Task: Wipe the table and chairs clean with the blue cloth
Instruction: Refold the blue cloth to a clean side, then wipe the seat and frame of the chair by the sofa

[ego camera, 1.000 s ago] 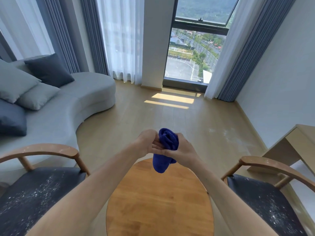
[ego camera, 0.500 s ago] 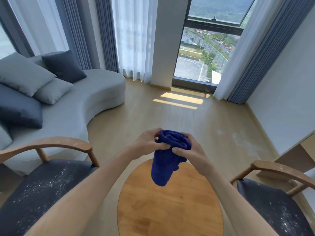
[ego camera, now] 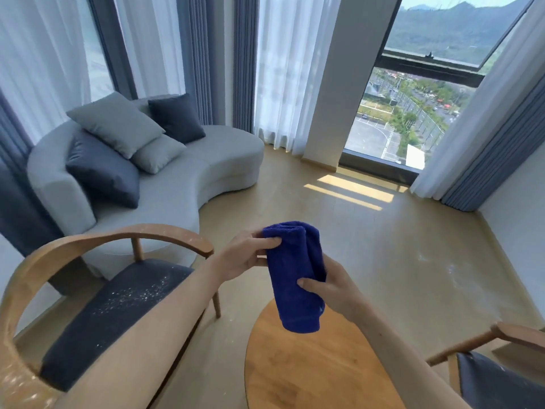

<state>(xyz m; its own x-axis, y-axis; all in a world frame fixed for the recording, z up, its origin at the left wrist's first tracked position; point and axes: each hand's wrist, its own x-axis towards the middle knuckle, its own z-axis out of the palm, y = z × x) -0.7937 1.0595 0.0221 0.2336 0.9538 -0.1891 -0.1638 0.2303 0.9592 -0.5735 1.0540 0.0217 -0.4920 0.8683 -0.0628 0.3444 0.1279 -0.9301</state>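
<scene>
Folded deep-blue terry cloth (ego camera: 296, 276) held in mid-air w/ both hands, hanging roughly upright. Left hand (ego camera: 246, 256) pinching upper left edge of cloth, thumb and fingers closed on the fabric near the top fold. Right hand (ego camera: 330, 286) gripping cloth lower down on its right side, fingers curled shut around the mid section, thumb across the front. Bottom end of cloth dangling free below right hand, just above far edge of round light-wood table (ego camera: 312, 370), not touching as far as visible. Below and left of left hand: wooden curved-arm chair w/ dark grey seat (ego camera: 118, 308), seat speckled w/ white dust/crumbs; armrest also dusty. Below and right of right hand: second matching wooden chair w/ dark seat (ego camera: 498, 379), only partly in frame, some white specks on seat. Beyond left hand: curved grey fabric sofa (ego camera: 182, 184) w/ grey and navy cushions. Whitish smears on wood floor (ego camera: 436, 261) to right of right hand.
</scene>
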